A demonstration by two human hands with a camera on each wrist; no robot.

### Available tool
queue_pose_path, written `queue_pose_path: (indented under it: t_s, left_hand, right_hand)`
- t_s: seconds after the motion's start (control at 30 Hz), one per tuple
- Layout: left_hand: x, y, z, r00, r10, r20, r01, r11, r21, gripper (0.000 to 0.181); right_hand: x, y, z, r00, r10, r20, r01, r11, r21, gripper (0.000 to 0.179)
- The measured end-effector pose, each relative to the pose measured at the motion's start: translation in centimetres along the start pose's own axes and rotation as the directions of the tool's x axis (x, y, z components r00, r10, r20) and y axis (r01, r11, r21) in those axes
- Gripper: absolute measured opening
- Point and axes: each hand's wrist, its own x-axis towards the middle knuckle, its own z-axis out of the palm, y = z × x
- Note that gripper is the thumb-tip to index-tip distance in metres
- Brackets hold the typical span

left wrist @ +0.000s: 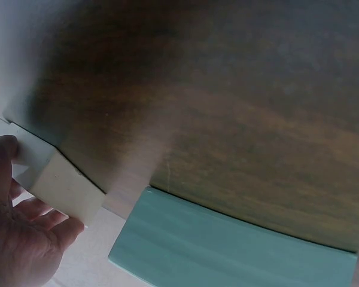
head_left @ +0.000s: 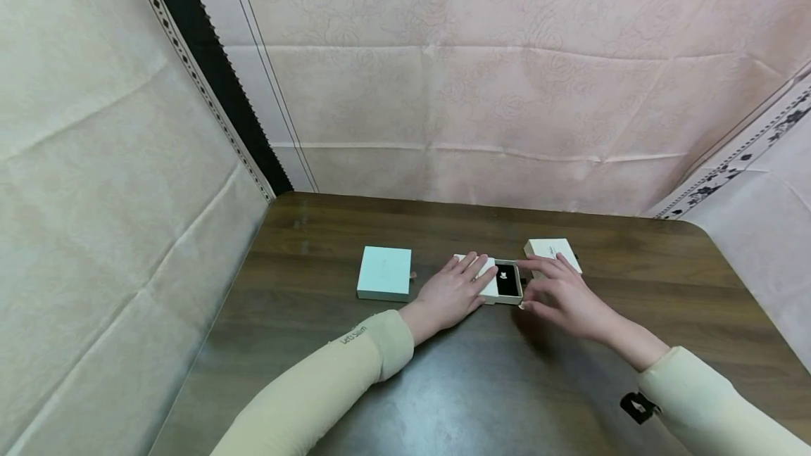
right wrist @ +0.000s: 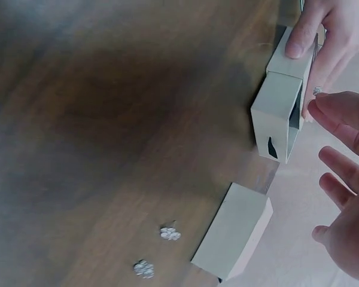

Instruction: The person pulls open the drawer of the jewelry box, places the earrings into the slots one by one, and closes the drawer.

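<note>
- On my feed the left hand (head_left: 451, 293) covers much of the white drawer box (head_left: 507, 297), so I can't read its top; thumb and fingers grip its sleeve from either side.
- That box lies near the middle of the table (head_left: 437, 385), its drawer standing out toward the right hand (head_left: 560, 298). A silver piece (head_left: 503, 275) sits on the black insert (head_left: 508, 287), too small for me to make out its shape.
- The right hand pinches a tiny silver stud (right wrist: 317, 90) at its fingertips, just beside the box; from the head camera I can barely pick it out.
- Two flower-shaped studs, the upper one (right wrist: 170, 232) and the lower one (right wrist: 143, 269), lie on the wood; the right hand hides them from my head view.
- The second white box (head_left: 552, 253) is beyond the right hand, partly masked by its fingers; its print is too small for me to read.
- The teal box (head_left: 384, 273) lies left of the left hand, cut off by the lower edge of my left wrist view.
- A black object (head_left: 640, 407) shows at the right sleeve (head_left: 709, 400); I can't tell what it is.
- Pale cloth (head_left: 494, 97) hangs behind the table.
</note>
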Motion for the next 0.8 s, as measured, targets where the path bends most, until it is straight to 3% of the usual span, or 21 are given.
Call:
queue_pose_path:
  t_s: [0.37,0.8]
  left_hand:
    - [0.0,0.0,-0.1,1.000,-0.004,0.016,0.004,1.000,-0.007,0.061]
    - [0.0,0.0,0.0,1.000,-0.001,0.014,0.000,1.000,0.021,0.061]
  right_hand:
    - [2.5,1.1,0.1,0.995,0.067,0.074,-0.067,0.998,0.005,0.028]
    - [4.1,2.5,1.2,0.980,0.134,0.149,-0.132,0.991,-0.029,0.030]
